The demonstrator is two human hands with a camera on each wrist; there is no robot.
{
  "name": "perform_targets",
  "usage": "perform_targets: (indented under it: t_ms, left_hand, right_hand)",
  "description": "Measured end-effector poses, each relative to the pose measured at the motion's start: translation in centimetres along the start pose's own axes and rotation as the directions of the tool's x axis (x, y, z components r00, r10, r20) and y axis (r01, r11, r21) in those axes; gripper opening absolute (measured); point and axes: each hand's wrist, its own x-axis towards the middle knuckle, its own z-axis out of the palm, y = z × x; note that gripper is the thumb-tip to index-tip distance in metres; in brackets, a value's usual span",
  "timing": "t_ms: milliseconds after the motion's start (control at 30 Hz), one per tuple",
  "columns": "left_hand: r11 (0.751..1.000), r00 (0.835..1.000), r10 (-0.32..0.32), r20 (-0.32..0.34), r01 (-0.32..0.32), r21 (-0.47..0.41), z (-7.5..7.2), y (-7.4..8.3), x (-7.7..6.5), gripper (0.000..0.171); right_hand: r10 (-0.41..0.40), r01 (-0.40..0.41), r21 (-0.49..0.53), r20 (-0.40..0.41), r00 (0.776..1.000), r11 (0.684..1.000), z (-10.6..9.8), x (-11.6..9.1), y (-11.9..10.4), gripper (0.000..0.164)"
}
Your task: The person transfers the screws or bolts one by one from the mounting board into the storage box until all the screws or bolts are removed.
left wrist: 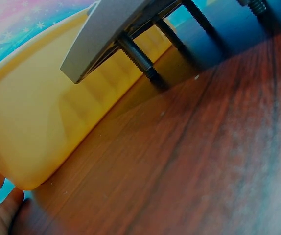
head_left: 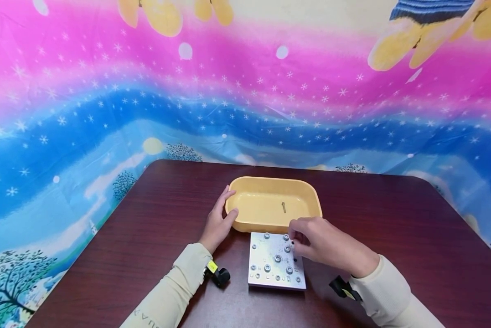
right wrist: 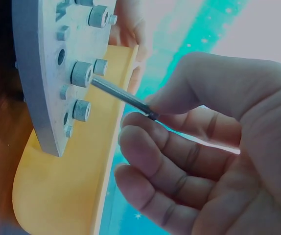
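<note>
My left hand point(head_left: 219, 219) holds the left end of a yellow plastic tub point(head_left: 245, 226), thumb and fingers at its rim. A lone small screw point(head_left: 284, 207) lies inside the tub. In front of it, a square metal plate point(head_left: 266, 253) carries several socket-head screws point(right wrist: 81, 74); their threaded shanks point(left wrist: 138, 56) stick out underneath. Over the plate's far right corner, my right hand point(head_left: 317, 241) pinches a thin screw point(right wrist: 121, 95) near its dark head, between thumb and forefinger. The screw's free end points at the plate and overlaps a socket head in the right wrist view.
Dark holes point(right wrist: 61, 57) show in the plate between the fitted screws. The brown wooden table point(head_left: 167, 196) extends around tub and plate. A patterned cloth point(head_left: 237, 114) hangs behind the table. Each wrist wears a small black camera point(head_left: 220, 275).
</note>
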Motion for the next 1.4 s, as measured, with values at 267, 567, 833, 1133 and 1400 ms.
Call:
perform_targets:
  t_ms: [267, 567, 833, 1133, 1400]
  left_hand:
    - [1.0, 0.999, 0.027, -0.023, -0.026, 0.011, -0.1, 0.2, 0.0, 0.052]
    - [0.999, 0.999, -0.035, -0.002, 0.035, 0.025, -0.2, 0.1, -0.1, 0.052]
    - [0.999, 0.999, -0.036, 0.001, 0.036, 0.015, -0.1, 0.1, -0.2, 0.052]
    - [0.999, 1.0, -0.026, 0.0, 0.026, 0.035, 0.0, 0.2, -0.2, 0.052]
    - [0.999, 1.0, -0.023, 0.004, 0.023, 0.042, 0.1, 0.2, -0.1, 0.051]
  right_hand:
    - [-0.044, 0.043, -0.019, -0.065, 0.997, 0.999, 0.0, 0.4, 0.0, 0.012]
    - [-0.056, 0.058, 0.014, -0.095, 0.994, 0.998, -0.2, 0.6, 0.0, 0.012]
    - [-0.056, 0.055, -0.011, -0.138, 0.989, 0.998, -0.2, 0.9, 0.7, 0.013]
    - [-0.014, 0.013, -0.01, -0.191, 0.981, 1.0, -0.6, 1.5, 1.7, 0.015]
    - [0.022, -0.015, 0.031, -0.228, 0.973, 0.999, -0.5, 2.3, 3.2, 0.015]
